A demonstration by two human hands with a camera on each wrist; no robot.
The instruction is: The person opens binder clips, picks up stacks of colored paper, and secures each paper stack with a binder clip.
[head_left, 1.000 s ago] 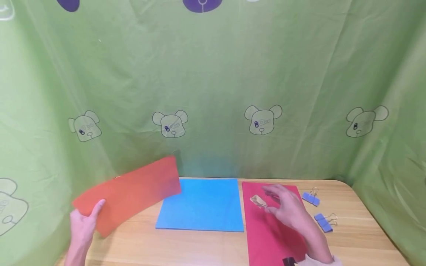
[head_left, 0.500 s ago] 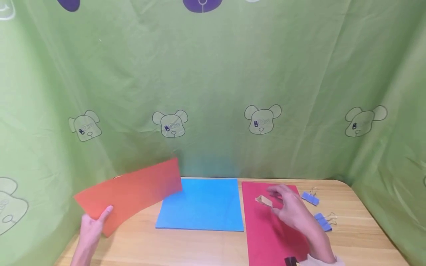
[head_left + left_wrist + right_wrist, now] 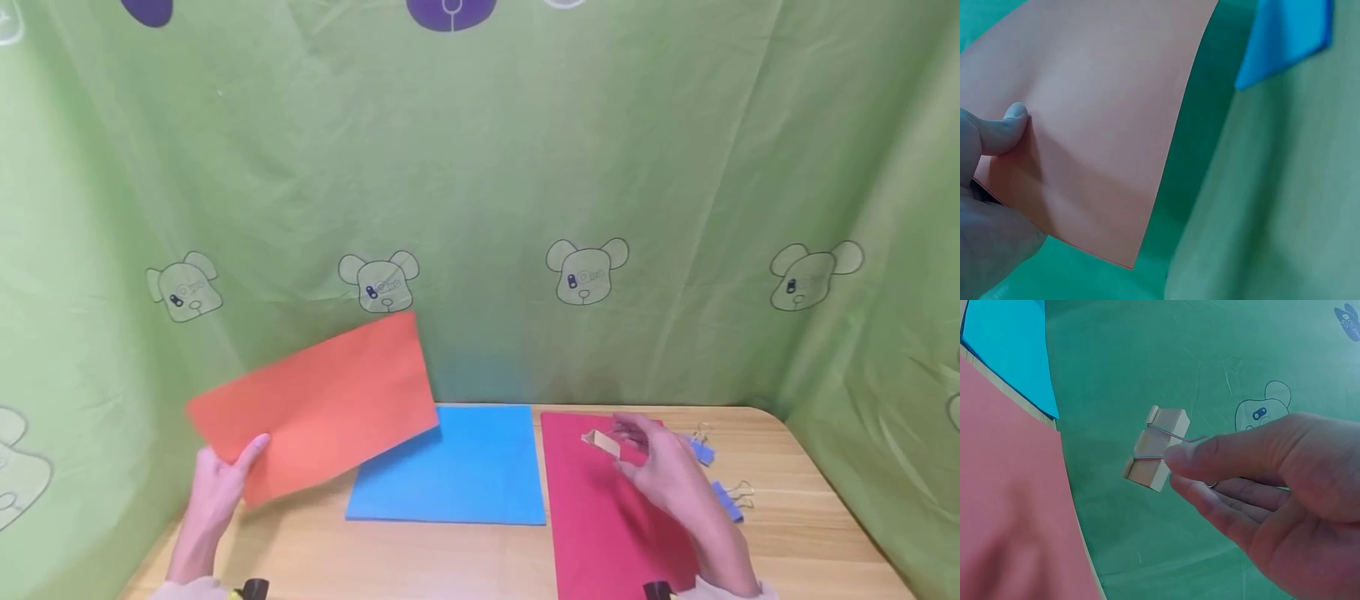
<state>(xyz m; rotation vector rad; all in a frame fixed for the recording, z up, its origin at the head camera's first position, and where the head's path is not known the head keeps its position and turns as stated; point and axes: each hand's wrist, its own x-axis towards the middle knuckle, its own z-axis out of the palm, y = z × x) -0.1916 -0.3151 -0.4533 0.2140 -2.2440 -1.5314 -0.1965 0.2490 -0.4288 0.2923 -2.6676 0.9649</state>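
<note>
My left hand [image 3: 217, 479] grips a red-orange sheet of paper [image 3: 322, 400] by its near left corner, thumb on top. The paper is raised and tilted, its right end overlapping the blue paper stack in the head view. In the left wrist view the thumb lies flat on the orange paper [image 3: 1097, 125]. Over the dark red paper, my right hand [image 3: 663, 467] pinches a beige binder clip [image 3: 602, 443] by its wire handles. The right wrist view shows the binder clip [image 3: 1159, 449] pointing away from the thumb and fingers.
Blue paper [image 3: 457, 475] lies mid-table, with dark red paper [image 3: 581, 508] to its right. Two blue-violet binder clips [image 3: 701, 450] rest near the right side, partly behind my right hand and forearm. A green curtain [image 3: 480, 167] encloses the table's back and sides.
My left hand has lifted the orange paper upward and to the right, turning more of its face into view. My right hand has shifted slightly right with the binder clip, which has turned.
</note>
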